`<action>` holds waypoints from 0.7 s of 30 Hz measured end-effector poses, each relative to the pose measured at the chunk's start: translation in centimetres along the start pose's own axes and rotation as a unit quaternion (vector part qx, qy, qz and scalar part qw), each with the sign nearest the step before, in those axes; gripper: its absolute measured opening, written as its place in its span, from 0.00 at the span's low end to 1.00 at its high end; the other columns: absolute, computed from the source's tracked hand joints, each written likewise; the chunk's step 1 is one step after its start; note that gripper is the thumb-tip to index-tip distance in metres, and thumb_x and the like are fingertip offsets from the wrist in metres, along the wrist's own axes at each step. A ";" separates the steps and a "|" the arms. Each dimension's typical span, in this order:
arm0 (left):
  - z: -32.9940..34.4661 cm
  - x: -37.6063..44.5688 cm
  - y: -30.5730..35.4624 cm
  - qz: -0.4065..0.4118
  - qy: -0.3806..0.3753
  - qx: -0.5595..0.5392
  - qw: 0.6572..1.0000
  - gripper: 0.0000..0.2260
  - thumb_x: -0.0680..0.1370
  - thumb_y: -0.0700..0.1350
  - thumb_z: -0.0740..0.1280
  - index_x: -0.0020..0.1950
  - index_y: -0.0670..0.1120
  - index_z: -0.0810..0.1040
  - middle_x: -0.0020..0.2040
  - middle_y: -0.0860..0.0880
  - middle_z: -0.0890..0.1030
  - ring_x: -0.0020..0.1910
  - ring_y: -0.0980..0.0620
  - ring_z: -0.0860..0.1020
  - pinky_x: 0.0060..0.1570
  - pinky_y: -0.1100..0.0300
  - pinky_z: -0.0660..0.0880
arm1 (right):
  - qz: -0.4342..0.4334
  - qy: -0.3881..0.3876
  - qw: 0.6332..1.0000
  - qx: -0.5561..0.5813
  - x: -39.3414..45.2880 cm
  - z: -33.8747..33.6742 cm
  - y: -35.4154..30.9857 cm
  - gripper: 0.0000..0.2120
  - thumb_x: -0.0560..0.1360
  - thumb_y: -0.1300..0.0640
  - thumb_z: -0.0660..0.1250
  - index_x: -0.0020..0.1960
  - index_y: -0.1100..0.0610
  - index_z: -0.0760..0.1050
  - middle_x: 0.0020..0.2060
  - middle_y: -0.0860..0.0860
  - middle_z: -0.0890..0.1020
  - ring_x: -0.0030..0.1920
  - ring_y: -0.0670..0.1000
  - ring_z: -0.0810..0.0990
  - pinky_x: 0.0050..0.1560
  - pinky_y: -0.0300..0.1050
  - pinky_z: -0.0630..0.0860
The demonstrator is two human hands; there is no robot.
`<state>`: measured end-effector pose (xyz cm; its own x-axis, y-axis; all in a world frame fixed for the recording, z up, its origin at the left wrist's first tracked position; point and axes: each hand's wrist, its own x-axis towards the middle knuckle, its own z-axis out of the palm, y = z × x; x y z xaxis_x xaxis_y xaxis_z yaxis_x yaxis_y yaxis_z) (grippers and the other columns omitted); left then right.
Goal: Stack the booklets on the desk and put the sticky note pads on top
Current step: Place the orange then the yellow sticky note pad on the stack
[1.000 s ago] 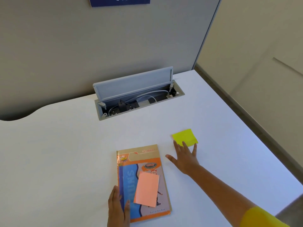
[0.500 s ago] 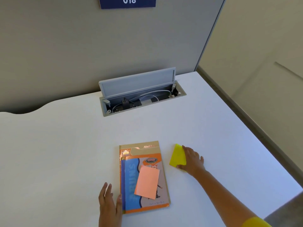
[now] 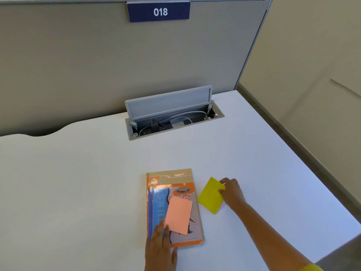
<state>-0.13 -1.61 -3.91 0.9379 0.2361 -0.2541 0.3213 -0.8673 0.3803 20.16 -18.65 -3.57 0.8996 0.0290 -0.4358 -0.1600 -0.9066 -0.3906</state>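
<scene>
Two booklets (image 3: 181,184) lie stacked on the white desk (image 3: 78,182), the upper one orange and blue. An orange sticky note pad (image 3: 178,217) rests on the top cover. My left hand (image 3: 159,249) lies flat on the near left corner of the stack, fingers spread and touching the orange pad's edge. A yellow sticky note pad (image 3: 211,195) is just right of the stack, tilted, with my right hand (image 3: 231,191) gripping its right edge.
An open cable tray (image 3: 173,118) with its lid raised and wires inside is sunk into the desk at the back. A grey partition with a "018" sign (image 3: 158,11) stands behind. The desk's right edge drops to the floor.
My right hand reached the yellow pad, took hold of it and drew it nearer to the booklets. My left hand slid from beside the stack onto its near corner.
</scene>
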 end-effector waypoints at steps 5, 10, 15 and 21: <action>0.5 0.2 0.7 -0.012 -0.043 -0.045 0.998 0.40 0.56 0.50 0.81 0.63 0.37 0.71 0.62 0.35 0.77 0.58 0.46 0.80 0.48 0.56 0.82 | -0.088 0.036 0.993 0.073 -2.5 -0.8 -2.4 0.15 0.78 0.63 0.61 0.63 0.56 0.75 0.58 0.59 0.79 0.59 0.57 0.77 0.55 0.42 0.72; 1.3 0.8 0.4 -0.123 -0.014 -0.200 0.972 0.27 0.79 0.43 0.57 0.74 0.41 0.48 0.77 0.45 0.53 0.74 0.49 0.58 0.70 0.59 0.63 | -0.136 -0.095 0.983 0.080 -4.8 2.9 -5.2 0.15 0.78 0.60 0.63 0.64 0.54 0.75 0.63 0.53 0.79 0.60 0.52 0.78 0.51 0.35 0.70; 1.4 1.1 0.5 -0.136 -0.015 -0.222 0.965 0.25 0.79 0.42 0.58 0.73 0.41 0.53 0.74 0.45 0.61 0.72 0.48 0.62 0.70 0.57 0.64 | -0.083 -0.071 0.992 0.061 -5.9 6.2 -5.3 0.25 0.77 0.56 0.65 0.72 0.53 0.63 0.66 0.55 0.72 0.65 0.54 0.74 0.64 0.46 0.72; 1.4 1.4 0.6 -0.129 -0.039 -0.205 0.969 0.24 0.80 0.42 0.56 0.73 0.41 0.53 0.74 0.45 0.61 0.72 0.48 0.61 0.71 0.57 0.63 | -0.016 -0.071 0.996 0.060 -9.0 9.1 -3.6 0.27 0.75 0.53 0.68 0.71 0.54 0.62 0.62 0.55 0.74 0.61 0.53 0.77 0.59 0.46 0.76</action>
<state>1.23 -2.39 -5.28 0.8114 0.3749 -0.4484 0.5845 -0.5318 0.6129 8.94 -11.81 -5.67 0.8396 0.1244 -0.5287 -0.1874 -0.8473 -0.4969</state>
